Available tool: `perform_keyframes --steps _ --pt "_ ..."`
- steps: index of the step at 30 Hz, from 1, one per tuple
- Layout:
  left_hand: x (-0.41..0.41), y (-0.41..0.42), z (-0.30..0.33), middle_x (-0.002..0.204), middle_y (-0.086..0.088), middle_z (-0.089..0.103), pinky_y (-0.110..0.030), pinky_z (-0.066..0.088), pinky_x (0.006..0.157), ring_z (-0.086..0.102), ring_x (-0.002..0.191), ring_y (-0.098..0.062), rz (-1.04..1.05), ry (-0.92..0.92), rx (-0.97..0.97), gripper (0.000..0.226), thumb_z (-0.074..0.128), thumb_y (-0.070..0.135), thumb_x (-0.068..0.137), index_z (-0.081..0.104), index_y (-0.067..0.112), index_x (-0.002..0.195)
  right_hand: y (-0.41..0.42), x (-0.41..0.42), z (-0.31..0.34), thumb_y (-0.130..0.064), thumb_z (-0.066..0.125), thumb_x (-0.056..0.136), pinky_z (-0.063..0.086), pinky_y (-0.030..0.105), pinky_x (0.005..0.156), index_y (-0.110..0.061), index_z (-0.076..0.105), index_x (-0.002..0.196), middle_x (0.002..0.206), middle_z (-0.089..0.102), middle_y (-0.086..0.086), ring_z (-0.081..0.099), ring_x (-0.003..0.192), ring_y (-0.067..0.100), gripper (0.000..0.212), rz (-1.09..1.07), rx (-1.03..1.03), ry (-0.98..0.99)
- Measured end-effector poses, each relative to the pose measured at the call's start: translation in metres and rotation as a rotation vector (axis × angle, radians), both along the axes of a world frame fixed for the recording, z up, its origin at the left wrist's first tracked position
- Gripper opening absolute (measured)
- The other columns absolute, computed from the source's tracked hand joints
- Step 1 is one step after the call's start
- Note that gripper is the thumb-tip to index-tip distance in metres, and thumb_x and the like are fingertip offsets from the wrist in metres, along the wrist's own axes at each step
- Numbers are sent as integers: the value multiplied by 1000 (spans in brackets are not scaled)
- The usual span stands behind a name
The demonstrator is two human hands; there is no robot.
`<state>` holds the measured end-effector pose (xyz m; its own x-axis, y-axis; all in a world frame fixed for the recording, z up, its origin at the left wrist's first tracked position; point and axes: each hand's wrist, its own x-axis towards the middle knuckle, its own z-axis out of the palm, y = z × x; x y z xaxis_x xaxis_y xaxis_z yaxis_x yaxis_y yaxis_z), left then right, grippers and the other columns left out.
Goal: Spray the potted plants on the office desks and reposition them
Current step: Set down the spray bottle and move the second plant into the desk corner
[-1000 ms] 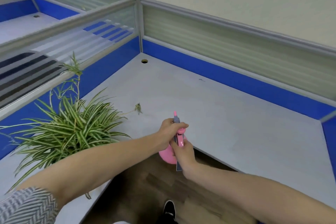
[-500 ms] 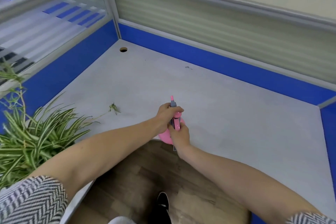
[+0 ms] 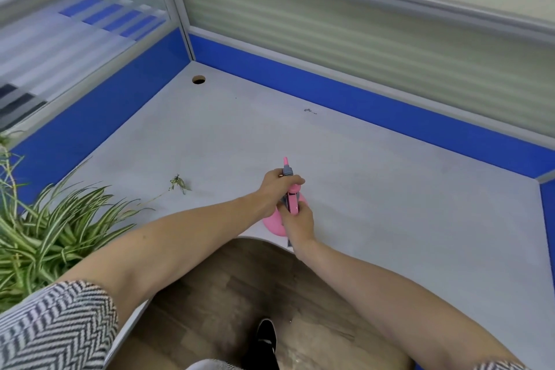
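Observation:
A pink spray bottle (image 3: 274,224) with a grey and pink nozzle head stands near the front edge of the grey desk (image 3: 390,189). My left hand (image 3: 274,186) is closed around the spray head from the left. My right hand (image 3: 298,224) grips the bottle's neck and trigger from the near side. The nozzle points away toward the far partition. A spider plant (image 3: 51,231) with striped green leaves sits at the left of the desk, apart from both hands; its pot is hidden by the leaves. One long runner (image 3: 178,183) lies on the desk.
Blue partitions (image 3: 330,93) with frosted panels enclose the desk at the left and back. A round cable hole (image 3: 198,79) is in the far left corner. Wooden floor (image 3: 255,294) and a black shoe (image 3: 265,339) show below the desk's curved front edge.
The view has swung to the right, so the plant has slid toward the left edge. Both hands have stayed on the spray bottle in the same grip.

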<state>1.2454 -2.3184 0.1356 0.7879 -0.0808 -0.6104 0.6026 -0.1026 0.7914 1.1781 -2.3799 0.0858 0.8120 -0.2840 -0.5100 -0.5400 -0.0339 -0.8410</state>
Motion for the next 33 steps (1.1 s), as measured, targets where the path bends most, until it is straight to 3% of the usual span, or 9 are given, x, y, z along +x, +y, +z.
perform_keyframes --steps 8,12,15,17,21,25,28,31,33 --pt "5 4 -6 78 -7 60 -27 49 62 59 68 -20 3 -1 -7 20 72 16 86 61 5 98 -3 3 1 -26 65 98 51 35 97 -18 63 127 97 67 -8 65 105 23 30 76 -19 -16" --pt "5 7 -8 77 -5 61 -24 48 60 61 67 -17 12 -22 -22 22 73 19 87 63 5 101 -6 3 5 -28 64 99 51 33 87 -17 63 127 95 67 -8 65 103 24 30 109 -19 -2" --pt "2 10 -7 86 -6 66 -27 53 68 64 76 -19 38 -19 -52 31 75 24 87 65 7 111 -6 6 5 -29 66 98 51 35 81 -20 63 119 101 68 -1 64 99 25 23 128 -37 14" --pt "-4 10 -3 99 -9 69 -32 56 80 66 85 -22 61 -21 -56 39 76 28 87 65 8 118 -5 2 2 -32 69 95 58 45 85 -22 61 113 102 70 3 66 97 27 23 125 -70 30" --pt "-23 32 14 138 -16 59 -27 47 87 60 105 -21 134 -13 -69 72 74 29 89 42 2 147 14 -19 -9 -39 81 81 58 57 91 -9 53 124 116 70 12 70 102 32 59 38 -146 -14" --pt "-52 43 28 150 -15 49 -29 40 108 50 134 -27 145 9 -160 95 79 41 77 35 6 153 22 -54 -1 -35 86 79 46 37 93 -8 41 144 119 54 1 58 110 22 83 -59 -258 -5" --pt "-78 86 30 150 -14 49 -41 40 113 48 135 -27 210 -3 -151 70 69 36 91 42 9 150 56 -85 -17 -61 84 65 47 52 108 -19 33 152 143 54 11 53 130 34 110 25 -284 -10" --pt "-115 133 29 139 -10 57 -38 44 109 53 128 -23 305 -35 -190 57 65 34 94 50 11 144 104 -108 -11 -50 73 87 28 54 122 -16 9 162 168 22 8 25 152 32 104 101 -231 88" --pt "-143 162 35 119 -5 64 -33 48 97 57 115 -19 372 -45 -246 48 63 30 95 54 12 138 133 -124 3 -38 70 95 29 48 122 -16 12 162 166 23 5 24 153 30 92 205 -118 110"
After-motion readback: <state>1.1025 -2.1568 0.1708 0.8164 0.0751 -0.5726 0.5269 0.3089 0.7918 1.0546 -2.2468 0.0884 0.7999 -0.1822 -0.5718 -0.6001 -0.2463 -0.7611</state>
